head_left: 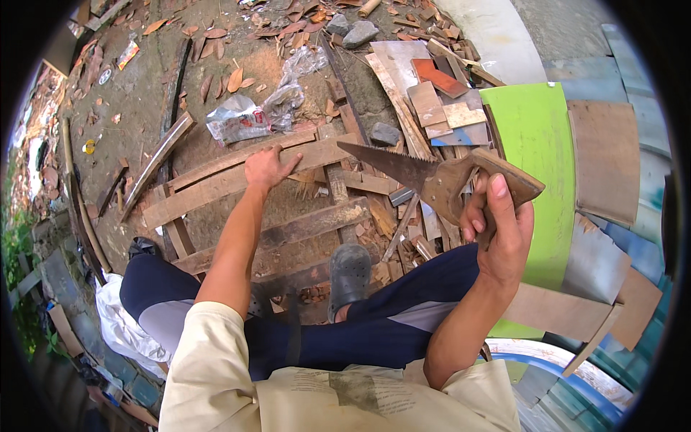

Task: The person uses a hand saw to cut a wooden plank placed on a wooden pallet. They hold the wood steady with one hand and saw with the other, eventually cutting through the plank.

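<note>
A hand saw with a wooden handle (448, 189) is gripped in my right hand (504, 234), its toothed, rusty blade (392, 165) pointing left. The blade's tip reaches the right end of a long wooden plank (216, 189). Over that plank lies my left hand (268, 167), palm down with the thumb apart from the fingers. The plank rests across other wooden slats (309, 225) near the ground. My foot in a grey clog (350, 277) is beside the slats.
Wood offcuts (427, 104) and grey stones (360, 34) are heaped beyond the saw. A lime-green board (533, 165) and a brown panel (604, 158) lie at the right. Crumpled plastic (241, 119) and dry leaves litter the ground ahead. A white sack (122, 317) lies at the left.
</note>
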Tool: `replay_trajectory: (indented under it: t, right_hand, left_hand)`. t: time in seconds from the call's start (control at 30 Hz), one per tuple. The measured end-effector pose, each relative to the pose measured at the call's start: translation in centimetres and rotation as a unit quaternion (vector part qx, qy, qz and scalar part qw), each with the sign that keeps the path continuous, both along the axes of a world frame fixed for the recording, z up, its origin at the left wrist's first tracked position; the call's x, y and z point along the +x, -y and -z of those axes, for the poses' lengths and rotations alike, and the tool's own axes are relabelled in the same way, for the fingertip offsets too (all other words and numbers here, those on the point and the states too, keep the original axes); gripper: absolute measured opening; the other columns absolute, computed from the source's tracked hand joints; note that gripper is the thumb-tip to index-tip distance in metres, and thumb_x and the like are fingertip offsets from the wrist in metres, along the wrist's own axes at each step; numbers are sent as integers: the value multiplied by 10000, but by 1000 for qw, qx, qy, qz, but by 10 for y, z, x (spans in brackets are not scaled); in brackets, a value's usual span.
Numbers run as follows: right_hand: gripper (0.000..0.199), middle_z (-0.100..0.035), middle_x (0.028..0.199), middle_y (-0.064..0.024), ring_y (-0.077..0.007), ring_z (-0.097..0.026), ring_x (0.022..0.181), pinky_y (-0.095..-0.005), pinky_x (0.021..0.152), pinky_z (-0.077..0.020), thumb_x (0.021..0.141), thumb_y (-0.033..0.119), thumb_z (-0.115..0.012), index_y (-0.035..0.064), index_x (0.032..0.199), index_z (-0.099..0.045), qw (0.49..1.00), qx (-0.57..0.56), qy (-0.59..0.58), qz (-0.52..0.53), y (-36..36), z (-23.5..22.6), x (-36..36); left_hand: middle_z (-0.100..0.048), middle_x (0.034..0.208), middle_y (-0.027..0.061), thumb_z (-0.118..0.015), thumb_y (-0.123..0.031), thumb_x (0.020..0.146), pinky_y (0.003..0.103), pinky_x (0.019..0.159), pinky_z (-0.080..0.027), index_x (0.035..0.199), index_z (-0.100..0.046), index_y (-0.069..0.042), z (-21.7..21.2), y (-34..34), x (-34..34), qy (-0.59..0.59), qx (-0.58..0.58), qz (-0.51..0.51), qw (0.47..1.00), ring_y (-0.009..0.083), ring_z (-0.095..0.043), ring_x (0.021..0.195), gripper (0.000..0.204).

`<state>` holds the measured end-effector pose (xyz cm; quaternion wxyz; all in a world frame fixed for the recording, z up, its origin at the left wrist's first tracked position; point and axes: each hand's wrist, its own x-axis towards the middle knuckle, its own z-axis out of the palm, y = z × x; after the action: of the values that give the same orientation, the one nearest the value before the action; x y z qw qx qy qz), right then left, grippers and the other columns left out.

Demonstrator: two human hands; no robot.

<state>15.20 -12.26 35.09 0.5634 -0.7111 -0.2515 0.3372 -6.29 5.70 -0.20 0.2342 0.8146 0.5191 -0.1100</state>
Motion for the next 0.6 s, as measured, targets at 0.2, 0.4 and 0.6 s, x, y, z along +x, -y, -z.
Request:
replay_trajectory:
  t: [0.2,0.4,0.6]
  right_hand:
    - [341,-506,656,-14,-85,-448,545,-256,482,-409,1032,320,-657,-5,935,-629,995,63,61,-36,-7,17,-18]
    - [407,-549,690,-16,-97,-520,596,-257,505,-436,1049,385,-622,-19,1022,-657,989,76,116,-58,-7,39,-18]
    - [552,-641,804,-3,-70,-588,703,-232,583,-463,964,496,-709,2,1209,-670,985,15,117,-125,-35,58,-51]
  left_hand:
    - [-697,1238,157,-649,-596,912,433,1040,-469,1195,-715,-72,29,-6,-35,249,69,-28,966,323,-622,1205,600]
    - [-612,1387,135,-652,-542,933,510,1183,-310,1279,-661,-62,22,-13,-122,123,173,-52,976,310,-497,1364,592]
    - [-378,1611,206,-530,-651,952,539,1240,-218,1486,-484,-43,19,-12,-235,-13,168,-284,944,356,-283,1532,811]
